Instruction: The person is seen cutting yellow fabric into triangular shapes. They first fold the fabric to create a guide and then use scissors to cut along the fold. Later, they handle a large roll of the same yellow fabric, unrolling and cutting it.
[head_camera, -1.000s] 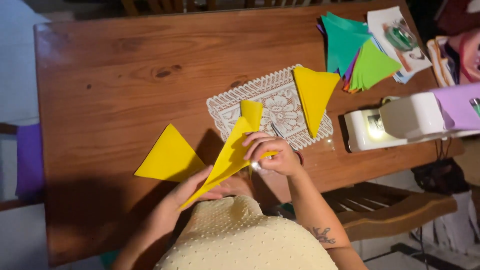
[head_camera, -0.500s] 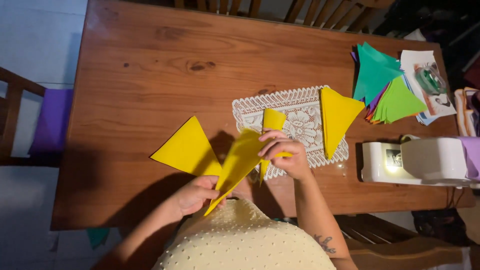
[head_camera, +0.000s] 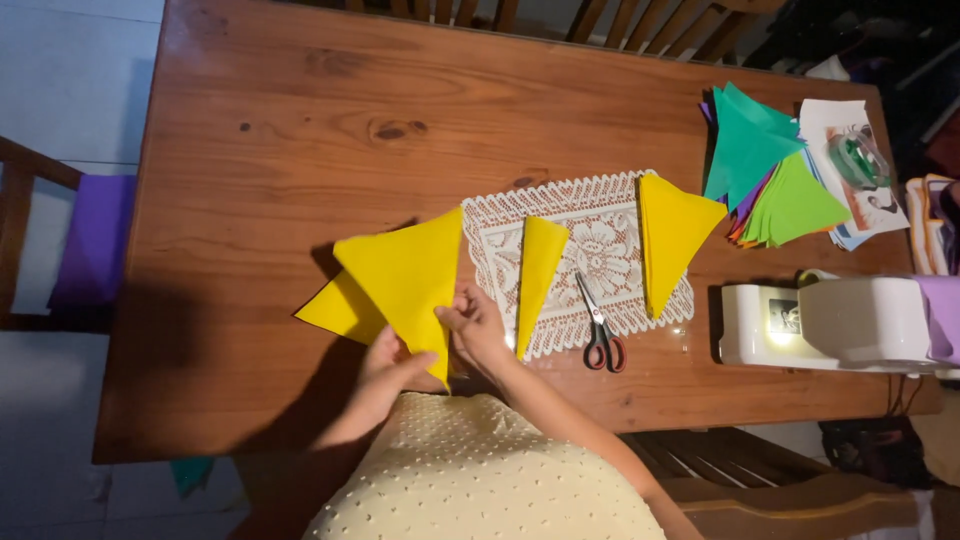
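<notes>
**Open wood lying toward twelve, clutter crowding three**

Both hands, the left hand (head_camera: 385, 365) and right hand (head_camera: 478, 325), are working at the near edge of the table (head_camera: 250, 120). Toward twelve and ten o'clock, bare wood is stretching wide. At nine, a yellow triangle (head_camera: 335, 312) is lying flat. Toward two, a folded yellow piece (head_camera: 540, 270) and scissors (head_camera: 600, 335) are lying on the lace mat (head_camera: 600, 240). At three, the sewing machine (head_camera: 830, 325) is blocking passage; beyond it, toward one, a stack of coloured triangles (head_camera: 770, 175) is sitting.

Yellow paper triangle (head_camera: 405, 275) held flat over table edge, pinched near bottom point.
</notes>
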